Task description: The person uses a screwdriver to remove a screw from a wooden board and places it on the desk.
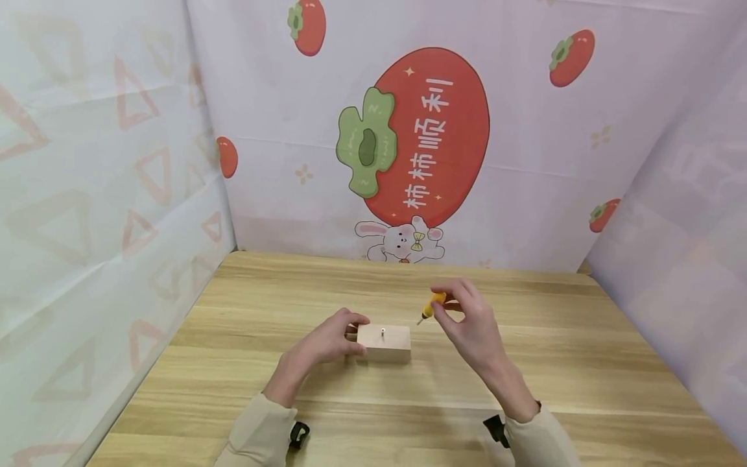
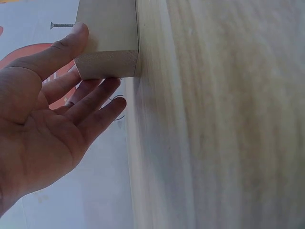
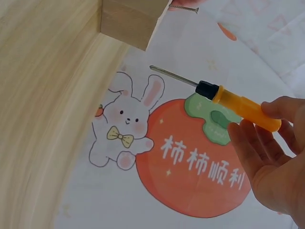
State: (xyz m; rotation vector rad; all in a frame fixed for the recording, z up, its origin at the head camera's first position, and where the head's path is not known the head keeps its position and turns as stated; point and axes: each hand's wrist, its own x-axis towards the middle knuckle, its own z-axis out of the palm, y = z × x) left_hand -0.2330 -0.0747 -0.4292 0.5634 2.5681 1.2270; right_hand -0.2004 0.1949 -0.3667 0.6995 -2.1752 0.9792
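Observation:
A pale wooden block [image 1: 392, 355] lies on the table, with a screw [image 1: 382, 331] standing up from its top face. My left hand [image 1: 330, 337] holds the block's left end, thumb on the near side and fingers toward the far side. In the left wrist view the screw [image 2: 63, 25] shows its countersunk head and threaded shank. To the right of the block, my right hand [image 1: 474, 329] pinches a yellow-handled screwdriver [image 3: 243, 108] by its handle. The screwdriver's tip points down toward the block and stays apart from the screw.
The wood-grain table [image 1: 583, 363] stretches out on both sides of the block. Behind it hangs a white cloth backdrop [image 1: 280, 214] printed with persimmons and a rabbit. More cloth closes off the left and right sides.

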